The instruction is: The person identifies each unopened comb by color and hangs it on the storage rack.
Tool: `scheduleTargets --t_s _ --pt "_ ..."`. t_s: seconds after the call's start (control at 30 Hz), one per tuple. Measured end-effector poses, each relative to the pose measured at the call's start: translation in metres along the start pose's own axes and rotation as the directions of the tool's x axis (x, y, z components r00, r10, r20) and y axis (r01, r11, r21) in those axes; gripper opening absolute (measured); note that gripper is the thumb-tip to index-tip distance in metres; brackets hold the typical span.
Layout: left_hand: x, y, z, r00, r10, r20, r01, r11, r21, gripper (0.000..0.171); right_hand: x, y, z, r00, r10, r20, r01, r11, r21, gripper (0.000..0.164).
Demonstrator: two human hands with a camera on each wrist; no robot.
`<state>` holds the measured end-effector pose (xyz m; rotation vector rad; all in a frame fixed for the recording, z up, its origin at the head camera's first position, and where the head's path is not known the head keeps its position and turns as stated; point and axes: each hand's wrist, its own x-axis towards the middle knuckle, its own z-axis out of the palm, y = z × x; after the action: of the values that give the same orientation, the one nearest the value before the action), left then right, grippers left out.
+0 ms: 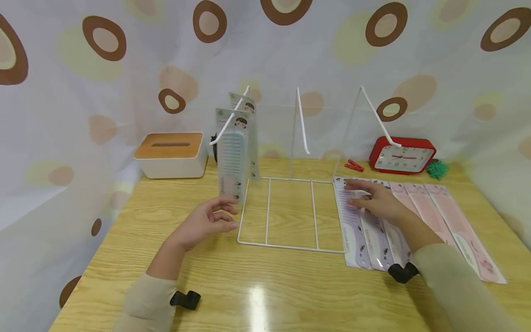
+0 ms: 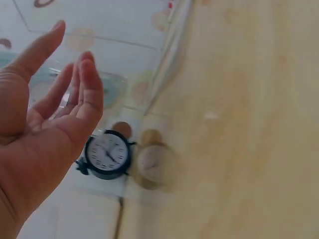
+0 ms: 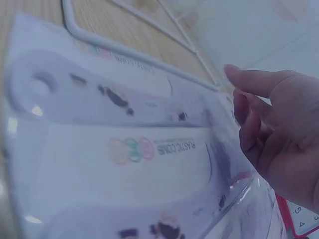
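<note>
My right hand (image 1: pixel 379 200) hovers over packaged purple combs (image 1: pixel 351 221) laid side by side on the table. Its thumb and fingers are bent and apart, with nothing between them; in the right wrist view the comb packs (image 3: pixel 134 164) lie beside the fingers. My left hand (image 1: pixel 205 223) is held with loosely bent fingers, holding nothing, just below a packaged light-blue comb (image 1: pixel 232 157). That pack hangs on the left prong of a white wire rack (image 1: pixel 290 247), with another pack behind it. Pink packs (image 1: pixel 448 207) lie right of the purple ones.
A white tissue box (image 1: pixel 174 168) with a wooden lid stands back left. At the back right are a red clock (image 1: pixel 402 156), a red clip (image 1: pixel 354 166) and a green scrunched item (image 1: pixel 437 169). A dark round clock (image 2: pixel 108 155) shows behind the hanging packs. The rack's other two prongs jut forward.
</note>
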<state>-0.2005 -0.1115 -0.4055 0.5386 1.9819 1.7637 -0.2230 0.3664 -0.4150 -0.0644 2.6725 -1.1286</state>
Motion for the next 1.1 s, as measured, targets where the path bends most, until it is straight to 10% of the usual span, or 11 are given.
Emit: scheduleTargets --t_s 0.23,0.67,0.83,1.1 --pt "0.010 -0.026 0.006 0.993 -0.036 0.111 0.033 0.999 0.027 0.069 0.026 0.001 -0.009 0.997 -0.026 0.074 0.040 0.980 -0.197 0.098" --pt "0.017 -0.044 0.010 0.997 -0.078 0.013 0.076 0.988 0.135 0.064 0.042 0.000 -0.019 0.994 -0.045 0.095 0.083 0.892 -0.445 0.117" --pt "0.016 -0.045 0.011 0.997 -0.078 0.002 0.077 0.990 0.119 0.063 0.045 0.002 -0.018 0.999 -0.050 0.020 0.054 0.941 -0.334 0.106" --pt "0.017 -0.045 0.013 0.997 -0.080 0.006 0.079 0.991 0.108 0.064 0.038 0.011 -0.016 0.969 0.108 -0.223 -0.081 0.989 0.126 0.060"
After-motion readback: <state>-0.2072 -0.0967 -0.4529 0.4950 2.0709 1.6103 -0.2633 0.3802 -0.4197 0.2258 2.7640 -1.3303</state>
